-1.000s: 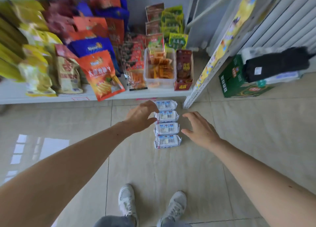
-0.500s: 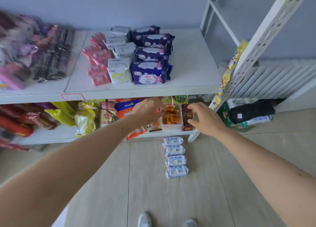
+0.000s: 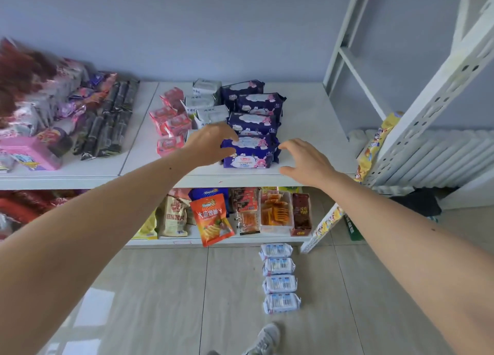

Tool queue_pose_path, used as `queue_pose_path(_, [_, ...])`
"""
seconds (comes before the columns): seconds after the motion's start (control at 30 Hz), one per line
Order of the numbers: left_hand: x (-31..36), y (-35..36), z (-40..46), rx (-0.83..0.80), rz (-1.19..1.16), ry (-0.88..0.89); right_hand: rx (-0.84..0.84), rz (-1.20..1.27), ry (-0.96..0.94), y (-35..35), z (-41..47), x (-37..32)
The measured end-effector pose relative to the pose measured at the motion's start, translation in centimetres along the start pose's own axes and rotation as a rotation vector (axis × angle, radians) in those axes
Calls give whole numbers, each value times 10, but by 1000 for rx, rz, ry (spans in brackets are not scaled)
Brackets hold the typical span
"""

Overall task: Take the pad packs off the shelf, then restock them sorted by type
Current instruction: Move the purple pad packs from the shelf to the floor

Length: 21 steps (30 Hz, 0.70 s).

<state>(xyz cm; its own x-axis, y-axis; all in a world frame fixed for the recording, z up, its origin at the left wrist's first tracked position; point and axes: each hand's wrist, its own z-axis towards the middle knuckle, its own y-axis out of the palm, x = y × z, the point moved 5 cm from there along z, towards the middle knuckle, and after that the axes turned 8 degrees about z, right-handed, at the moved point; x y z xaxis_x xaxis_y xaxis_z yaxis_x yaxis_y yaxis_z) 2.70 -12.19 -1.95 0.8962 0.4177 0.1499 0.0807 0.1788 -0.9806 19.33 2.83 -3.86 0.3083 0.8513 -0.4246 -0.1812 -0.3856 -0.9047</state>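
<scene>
On the upper white shelf (image 3: pixel 315 119) lie pad packs in three rows: dark purple packs (image 3: pixel 254 106) on the right, white packs (image 3: pixel 207 98) in the middle, pink packs (image 3: pixel 171 119) on the left. The front purple pack (image 3: pixel 250 154) sits at the shelf's edge. My left hand (image 3: pixel 211 143) reaches its left end, fingers spread and touching its top corner. My right hand (image 3: pixel 304 159) hovers open just right of it, apart from it. Several white packs with barcodes (image 3: pixel 279 277) lie in a line on the floor.
Snack bags (image 3: pixel 211 218) and a clear box of orange snacks (image 3: pixel 275 213) fill the lower shelf. Pink and dark packets (image 3: pixel 107 122) crowd the upper shelf's left bay. A white perforated upright (image 3: pixel 427 106) stands at the right, a radiator behind it. My shoe (image 3: pixel 264 338) is on the tiled floor.
My view has risen from the floor to the upper shelf. Both hands have lifted from beside the floor packs to either side of the front purple pack.
</scene>
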Motion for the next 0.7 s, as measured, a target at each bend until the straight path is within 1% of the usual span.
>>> queue_pose_path(0.23, [-27, -1, 41, -31, 28, -40, -140, -109, -50, 29, 68, 0])
queue_pose_path(0.3, [-33, 0, 55, -45, 20, -47, -147, -190, -76, 37, 83, 0])
queue_pose_path(0.37, [-38, 2, 70, -55, 1, -31, -116, -244, -88, 38, 95, 4])
queue_pose_path(0.47, [-47, 11, 90, -97, -19, 3, -104, -232, -63, 36, 104, 14])
queue_pose_path(0.57, [-60, 23, 112, -153, -35, 17, -145, -202, -54, 32, 107, 27])
queue_pose_path(0.7, [-62, 33, 137, -212, -45, 86, -213, -151, -30, 15, 105, 48])
